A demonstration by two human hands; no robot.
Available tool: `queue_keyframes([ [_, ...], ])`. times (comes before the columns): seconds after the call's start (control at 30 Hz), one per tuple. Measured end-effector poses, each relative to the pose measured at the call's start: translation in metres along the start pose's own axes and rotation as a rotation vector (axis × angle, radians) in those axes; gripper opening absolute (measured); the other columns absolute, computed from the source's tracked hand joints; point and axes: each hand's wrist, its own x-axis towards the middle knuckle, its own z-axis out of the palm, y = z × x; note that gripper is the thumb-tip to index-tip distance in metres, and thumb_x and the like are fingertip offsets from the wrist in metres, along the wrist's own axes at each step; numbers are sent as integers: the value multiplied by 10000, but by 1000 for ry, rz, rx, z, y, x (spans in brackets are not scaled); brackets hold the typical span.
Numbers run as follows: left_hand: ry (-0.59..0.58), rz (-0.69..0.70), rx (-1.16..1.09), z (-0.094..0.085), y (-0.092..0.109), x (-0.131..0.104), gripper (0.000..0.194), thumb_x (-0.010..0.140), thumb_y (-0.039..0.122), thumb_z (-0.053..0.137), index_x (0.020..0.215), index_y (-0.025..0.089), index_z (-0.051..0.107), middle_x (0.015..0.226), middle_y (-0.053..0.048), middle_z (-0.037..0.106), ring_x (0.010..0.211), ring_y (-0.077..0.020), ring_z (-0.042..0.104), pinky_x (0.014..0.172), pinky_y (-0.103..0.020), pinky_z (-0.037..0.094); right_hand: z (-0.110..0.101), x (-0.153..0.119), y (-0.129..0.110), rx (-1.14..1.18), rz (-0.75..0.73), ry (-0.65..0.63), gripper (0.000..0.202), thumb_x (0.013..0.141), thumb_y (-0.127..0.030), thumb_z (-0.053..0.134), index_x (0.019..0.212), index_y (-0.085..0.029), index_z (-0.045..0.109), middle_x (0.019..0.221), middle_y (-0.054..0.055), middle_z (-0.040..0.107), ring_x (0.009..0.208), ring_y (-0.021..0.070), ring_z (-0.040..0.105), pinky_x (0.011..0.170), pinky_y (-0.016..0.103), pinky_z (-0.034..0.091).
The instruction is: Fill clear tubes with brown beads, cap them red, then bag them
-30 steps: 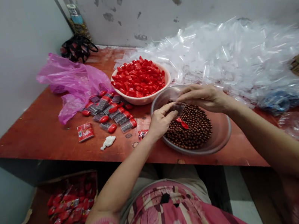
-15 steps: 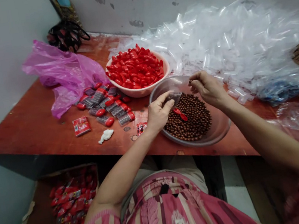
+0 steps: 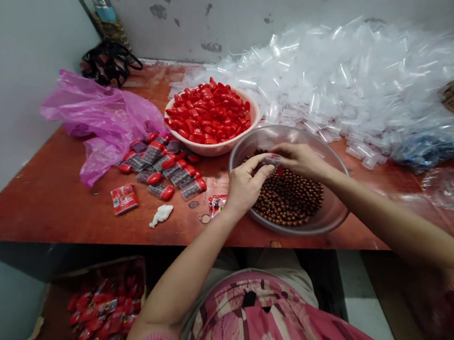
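My left hand (image 3: 251,186) pinches a small clear container (image 3: 270,159) between thumb and fingers, at the centre of the frame, above a translucent basin (image 3: 281,134). My right hand (image 3: 302,161) meets it there, its fingers drawn close together by the container's far end; I cannot tell whether they grip anything. Below my hands, brown balls (image 3: 291,206) lie heaped in the basin, and a bit of red shows just under my right fingers. Just beyond the basin, a pale bowl (image 3: 217,149) is piled with red caps (image 3: 210,115). Red-capped containers (image 3: 175,169) lie left of centre on the desk (image 3: 58,194), near a pink bag (image 3: 110,116). Empty clear containers (image 3: 324,74) fill the upper right.
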Motion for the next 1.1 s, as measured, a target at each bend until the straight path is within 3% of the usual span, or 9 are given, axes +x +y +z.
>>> queue_keyframes([
  [0.1,-13,10,60,1,4,0,256,850,251,602,1077,195,706,1111,-43,730,1037,-190,666,972,-308,484,-29,-9,-19,222,-4,181,374,871,-429,558,1179,-228,625,1089,71,710,952,242,676,842,404,537],
  [0.23,-24,27,99,1,5,0,270,845,229,603,1091,198,709,1128,-44,725,1052,-202,665,976,-320,480,-43,-20,-47,-20,-177,103,291,891,-378,548,1145,-275,647,1060,66,711,953,240,665,855,397,520],
  [0.33,-30,60,143,1,4,-2,279,847,214,595,1101,210,711,1112,-34,731,1038,-200,670,961,-316,484,-41,-23,-55,-171,-278,36,270,922,-324,498,1153,-284,632,1020,68,707,897,222,665,790,368,527],
  [0.5,27,79,183,2,6,-6,256,847,214,598,1066,192,728,1100,-48,734,995,-196,684,932,-293,498,-35,-29,-53,-251,-358,77,271,932,-284,475,1174,-266,596,932,80,684,815,216,650,699,342,522],
  [0.63,7,95,212,3,6,-9,224,852,225,601,1027,215,741,1056,-33,747,964,-189,693,913,-284,503,-27,-39,-55,-376,-407,121,254,936,-247,459,1154,-235,589,891,100,661,794,227,628,680,343,508],
  [0.83,-27,145,272,4,4,-13,227,859,223,582,1020,214,742,1009,-54,752,896,-180,697,863,-265,509,-21,-41,-54,-502,-449,78,279,907,-158,429,1112,-198,614,823,111,657,735,234,600,670,366,494],
  [0.97,-5,111,201,4,6,-10,249,856,221,578,1048,202,736,1057,-51,744,974,-195,684,910,-277,492,-25,-33,-54,-269,-341,91,253,904,-245,500,1094,-211,664,940,117,704,840,242,654,742,385,527],
  [1.1,31,19,-119,2,3,-2,297,836,268,614,1103,184,711,1128,-48,724,1055,-210,658,971,-317,474,-26,-32,-55,430,-48,137,355,847,-397,642,1185,-287,638,1122,56,707,1003,239,671,889,417,535],
])
